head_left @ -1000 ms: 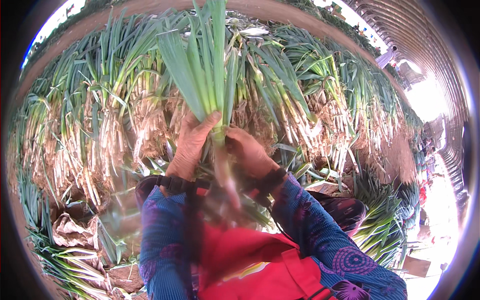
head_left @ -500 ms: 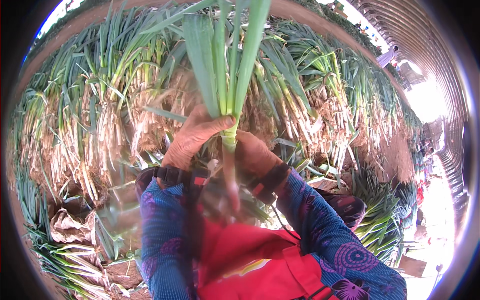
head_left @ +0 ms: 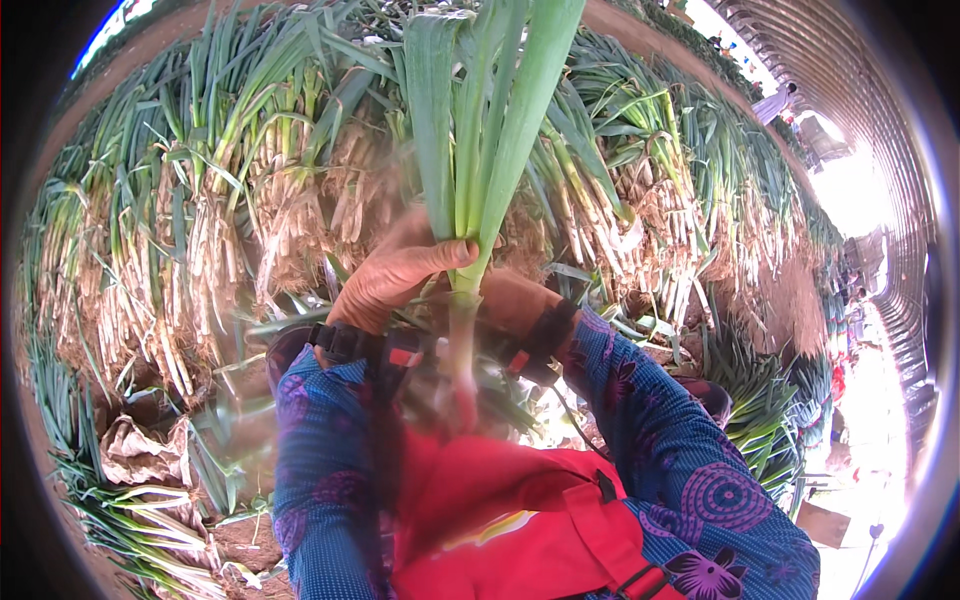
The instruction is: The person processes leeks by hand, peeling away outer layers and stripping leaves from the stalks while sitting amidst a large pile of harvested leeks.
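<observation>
Upright in front of me stands a large green onion, its broad leaves rising past the top of the picture and its pale shank hanging down, blurred, toward my red apron. My left hand is closed round it where the leaves meet the shank, thumb across the front. Just behind and right of the shank is my right hand; the onion and my left hand cover its fingers, so its grip cannot be made out. Both wrists wear dark straps.
Beyond my hands lies a long row of green onions, roots toward me. More onions lie at lower left beside crumpled brown material, and others at right. A ribbed curved roof and a distant person show at upper right.
The onion's leafy top has swung a little to the right, and its pale lower end has shifted slightly. My right hand has moved further behind the onion. My left hand keeps its hold.
</observation>
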Demonstrator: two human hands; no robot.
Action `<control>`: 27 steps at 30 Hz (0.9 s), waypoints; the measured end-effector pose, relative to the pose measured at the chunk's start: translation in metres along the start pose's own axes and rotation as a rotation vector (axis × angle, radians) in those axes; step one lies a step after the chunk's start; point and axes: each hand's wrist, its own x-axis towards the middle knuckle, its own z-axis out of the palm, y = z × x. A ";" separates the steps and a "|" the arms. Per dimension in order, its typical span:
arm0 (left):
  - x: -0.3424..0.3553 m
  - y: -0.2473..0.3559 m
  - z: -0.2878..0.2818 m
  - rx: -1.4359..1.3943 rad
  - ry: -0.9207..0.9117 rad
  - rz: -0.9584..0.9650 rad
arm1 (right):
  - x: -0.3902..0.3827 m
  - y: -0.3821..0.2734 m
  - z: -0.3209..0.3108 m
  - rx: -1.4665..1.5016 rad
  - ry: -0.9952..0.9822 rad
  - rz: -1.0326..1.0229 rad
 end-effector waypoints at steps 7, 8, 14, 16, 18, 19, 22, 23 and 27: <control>0.003 -0.005 0.009 -0.060 0.003 -0.009 | 0.000 0.003 -0.004 -0.110 -0.059 -0.083; 0.004 -0.005 0.011 -0.106 0.009 -0.029 | 0.001 0.004 -0.007 -0.361 -0.086 -0.187; 0.007 -0.004 0.026 -0.109 0.042 -0.024 | -0.007 0.024 -0.022 -0.119 -0.180 -0.055; 0.008 -0.001 0.038 -0.138 0.039 -0.010 | -0.003 0.035 -0.025 -0.149 -0.244 -0.090; 0.010 -0.001 0.041 -0.168 0.048 0.005 | -0.004 0.037 -0.023 -0.176 -0.318 -0.121; 0.011 -0.003 0.039 -0.151 0.029 0.012 | -0.009 0.034 -0.020 -0.349 -0.248 -0.201; 0.017 -0.003 0.045 -0.109 0.008 0.027 | -0.015 0.061 -0.025 -0.081 -0.177 -0.185; 0.019 -0.003 0.046 -0.118 0.024 0.031 | -0.014 0.070 -0.031 -0.076 -0.181 -0.133; 0.015 0.003 0.037 -0.180 0.093 0.123 | -0.007 0.105 -0.028 -0.181 -0.216 -0.091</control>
